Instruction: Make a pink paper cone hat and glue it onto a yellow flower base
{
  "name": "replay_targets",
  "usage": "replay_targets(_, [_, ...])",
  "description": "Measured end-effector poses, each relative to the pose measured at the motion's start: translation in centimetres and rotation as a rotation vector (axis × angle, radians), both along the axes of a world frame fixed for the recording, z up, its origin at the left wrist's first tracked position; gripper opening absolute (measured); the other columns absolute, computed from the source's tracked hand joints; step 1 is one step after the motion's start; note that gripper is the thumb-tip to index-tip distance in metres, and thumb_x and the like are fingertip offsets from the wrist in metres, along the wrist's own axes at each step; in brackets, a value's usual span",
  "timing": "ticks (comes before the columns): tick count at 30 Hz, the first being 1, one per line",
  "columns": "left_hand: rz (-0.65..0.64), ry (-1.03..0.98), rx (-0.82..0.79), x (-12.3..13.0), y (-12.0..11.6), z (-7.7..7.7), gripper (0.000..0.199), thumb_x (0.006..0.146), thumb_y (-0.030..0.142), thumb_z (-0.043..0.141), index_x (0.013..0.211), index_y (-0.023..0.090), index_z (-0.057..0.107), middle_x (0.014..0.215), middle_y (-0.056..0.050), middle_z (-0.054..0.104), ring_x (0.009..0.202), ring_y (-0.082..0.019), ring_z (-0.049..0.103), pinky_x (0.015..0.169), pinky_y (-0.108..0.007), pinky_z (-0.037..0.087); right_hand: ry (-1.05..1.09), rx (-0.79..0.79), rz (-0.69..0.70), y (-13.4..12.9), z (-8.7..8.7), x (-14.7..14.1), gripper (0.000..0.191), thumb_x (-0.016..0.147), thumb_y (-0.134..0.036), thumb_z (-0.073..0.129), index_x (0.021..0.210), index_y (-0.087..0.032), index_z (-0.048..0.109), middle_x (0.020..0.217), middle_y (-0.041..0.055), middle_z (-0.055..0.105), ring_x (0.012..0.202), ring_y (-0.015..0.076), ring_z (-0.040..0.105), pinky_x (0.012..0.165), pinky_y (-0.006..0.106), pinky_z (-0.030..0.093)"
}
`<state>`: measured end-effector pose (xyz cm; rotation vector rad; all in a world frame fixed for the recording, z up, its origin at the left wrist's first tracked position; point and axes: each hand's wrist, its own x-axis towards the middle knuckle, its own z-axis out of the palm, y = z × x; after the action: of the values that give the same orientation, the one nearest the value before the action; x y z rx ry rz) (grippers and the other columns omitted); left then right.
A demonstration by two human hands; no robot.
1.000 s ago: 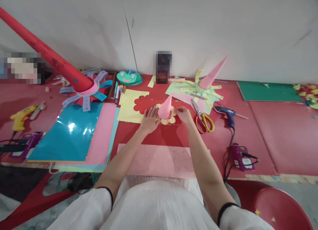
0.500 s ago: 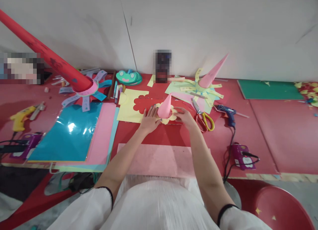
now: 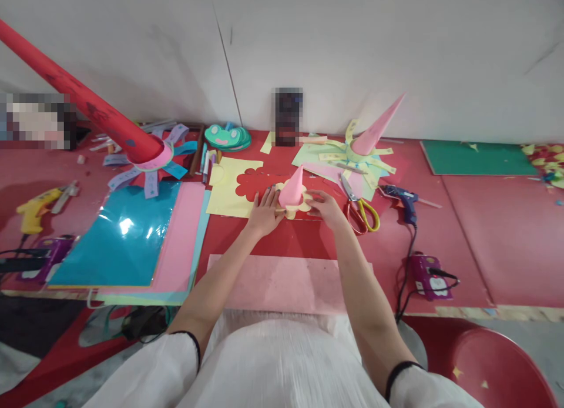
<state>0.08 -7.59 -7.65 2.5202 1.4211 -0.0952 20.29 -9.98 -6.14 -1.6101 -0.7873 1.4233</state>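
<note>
A pink paper cone (image 3: pixel 291 190) stands point up on a pale yellow paper flower (image 3: pixel 291 214) with scalloped petals. The flower lies over red scalloped paper (image 3: pixel 254 184). My left hand (image 3: pixel 265 213) rests flat at the left side of the flower, fingers stretched out and close to the cone's base. At the right edge, the slightly bent fingers of my right hand (image 3: pixel 324 208) touch a petal, with thumb and forefinger apart. A sheet of yellow paper (image 3: pixel 224 202) lies left of my hands. Scissors (image 3: pixel 359 211) with red and yellow handles lie right of my right hand.
A blue glue gun (image 3: pixel 403 199) lies at right, a yellow glue gun (image 3: pixel 37 208) at far left. A finished pink cone (image 3: pixel 376 129) with yellow strips stands behind. A long red cone (image 3: pixel 101 117) leans at left above blue glossy sheets (image 3: pixel 127 237).
My right hand has shifted very slightly left along the flower's edge. My left hand and the cone look almost unmoved.
</note>
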Motion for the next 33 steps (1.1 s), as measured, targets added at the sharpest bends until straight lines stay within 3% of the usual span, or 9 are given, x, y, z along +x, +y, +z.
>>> replay_targets(4, [-0.012,0.007,0.023,0.0,0.0,-0.1,0.065,0.090,0.033,0.033,0.150,0.012,0.018,0.158,-0.011,0.017,0.146,-0.027,0.012,0.117,-0.052,0.010,-0.133,0.009,0.021,-0.2,-0.7,-1.0,0.036,0.072,-0.019,0.063,0.108,-0.021,0.059,0.072,-0.0024,0.062,0.065,0.0142,0.065,0.055,0.028,0.059])
replay_targets(10, [-0.005,0.014,0.007,0.0,-0.1,0.1,0.066,0.092,0.039,0.031,0.149,0.009,0.018,0.157,-0.014,0.017,0.146,-0.027,0.012,0.117,-0.052,0.009,-0.361,0.023,0.026,-0.5,-0.8,-2.0,0.041,0.069,-0.017,0.061,0.110,-0.023,0.059,0.069,-0.0030,0.060,0.053,0.0145,0.059,0.057,0.032,0.055])
replay_targets(15, [-0.009,-0.018,-0.013,0.0,0.0,0.3,0.074,0.091,0.054,0.031,0.149,0.010,0.018,0.157,-0.013,0.016,0.146,-0.027,0.011,0.118,-0.051,0.008,-0.677,0.076,0.076,-1.0,-0.6,-2.7,0.038,0.074,-0.024,0.058,0.112,-0.022,0.058,0.075,0.0010,0.064,0.073,0.0209,0.063,0.070,0.036,0.051])
replay_targets(19, [0.003,-0.020,-0.051,0.0,0.1,0.6,0.093,0.084,0.070,0.033,0.149,0.006,0.016,0.158,-0.014,0.014,0.146,-0.029,0.009,0.118,-0.051,0.008,-0.731,0.086,0.081,-1.3,-0.5,-3.0,0.038,0.077,-0.029,0.056,0.114,-0.022,0.057,0.080,0.0035,0.065,0.078,0.0227,0.062,0.071,0.035,0.049])
replay_targets(22, [0.003,-0.007,-0.074,0.1,0.2,0.9,0.096,0.082,0.073,0.034,0.149,0.007,0.015,0.158,-0.013,0.013,0.146,-0.029,0.007,0.118,-0.050,0.008,-0.747,0.076,0.088,-1.5,-0.2,-3.0,0.038,0.078,-0.032,0.055,0.114,-0.022,0.056,0.080,0.0032,0.065,0.077,0.0223,0.061,0.069,0.034,0.047])
replay_targets(28, [-0.010,0.022,-0.077,0.1,0.1,1.1,0.076,0.092,0.055,0.026,0.149,0.006,0.014,0.158,-0.012,0.010,0.147,-0.027,0.005,0.118,-0.050,0.006,-0.762,0.038,0.123,-1.7,0.2,-3.1,0.038,0.080,-0.031,0.053,0.117,-0.023,0.054,0.082,0.0025,0.066,0.078,0.0213,0.061,0.066,0.030,0.044])
replay_targets(33, [-0.013,0.011,-0.078,0.0,0.2,0.9,0.075,0.091,0.052,0.032,0.149,0.008,0.015,0.159,-0.011,0.009,0.147,-0.028,0.005,0.118,-0.050,0.006,-0.768,0.044,0.127,-1.9,0.2,-3.1,0.038,0.080,-0.031,0.054,0.117,-0.022,0.054,0.082,0.0025,0.066,0.077,0.0206,0.061,0.065,0.029,0.043])
